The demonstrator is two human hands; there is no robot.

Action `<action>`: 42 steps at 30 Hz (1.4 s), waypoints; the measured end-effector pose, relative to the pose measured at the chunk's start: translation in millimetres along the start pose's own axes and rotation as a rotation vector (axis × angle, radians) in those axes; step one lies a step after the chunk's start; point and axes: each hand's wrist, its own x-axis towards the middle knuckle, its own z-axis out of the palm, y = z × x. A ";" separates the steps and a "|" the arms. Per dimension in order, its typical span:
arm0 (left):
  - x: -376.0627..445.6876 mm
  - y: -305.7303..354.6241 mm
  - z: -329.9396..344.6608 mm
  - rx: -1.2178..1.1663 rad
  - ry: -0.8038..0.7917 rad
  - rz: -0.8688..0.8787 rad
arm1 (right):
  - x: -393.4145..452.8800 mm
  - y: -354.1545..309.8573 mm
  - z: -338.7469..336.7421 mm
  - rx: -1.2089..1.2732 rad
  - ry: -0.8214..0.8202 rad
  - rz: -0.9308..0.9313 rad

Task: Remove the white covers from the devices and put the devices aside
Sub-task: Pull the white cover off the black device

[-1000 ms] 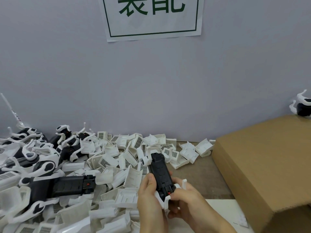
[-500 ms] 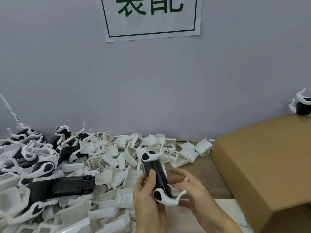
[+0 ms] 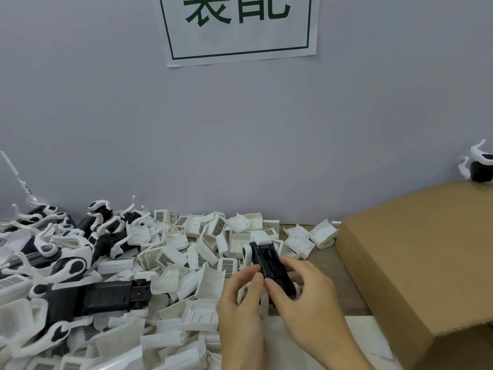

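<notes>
Item: black device [image 3: 269, 265], both hands gripping, above table's [image 3: 324, 259] middle.
Left hand [image 3: 241, 297] and right hand [image 3: 298, 289] pinch it; turned since 0.5 s ago, dark underside up, white cover still attached.

A white paper sign [image 3: 241, 28] is hanging on the wall, high above both hands. Two large green characters are showing inside its thin green border, cut off at the top; the second is looking like 配, the first like 装 or 表. No other writing is legible.
</notes>
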 end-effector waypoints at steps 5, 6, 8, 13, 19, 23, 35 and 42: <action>-0.1 1.0 3.4 0.033 0.061 -0.067 | -1.4 2.0 2.5 0.058 0.060 -0.016; -1.0 1.7 4.1 0.049 0.056 -0.074 | -1.8 1.6 2.7 0.053 0.051 -0.034; -1.0 1.7 4.1 0.059 0.054 -0.078 | -2.6 1.1 3.2 0.044 0.002 -0.070; 0.2 2.7 1.4 0.021 0.102 -0.123 | -1.8 -0.2 0.3 0.207 -0.063 -0.012; -7.1 10.7 7.6 0.002 0.056 -0.153 | 10.3 18.7 -10.4 0.085 0.095 0.164; -10.6 12.3 10.4 0.016 0.048 -0.179 | 42.5 39.7 -22.2 -0.144 0.034 0.221; -15.9 14.1 11.1 0.109 -0.072 -0.147 | 122.5 68.3 -24.0 -0.702 -0.389 0.245; -15.6 10.6 11.1 0.074 -0.077 -0.134 | 109.9 52.3 -31.8 -0.584 -0.213 0.192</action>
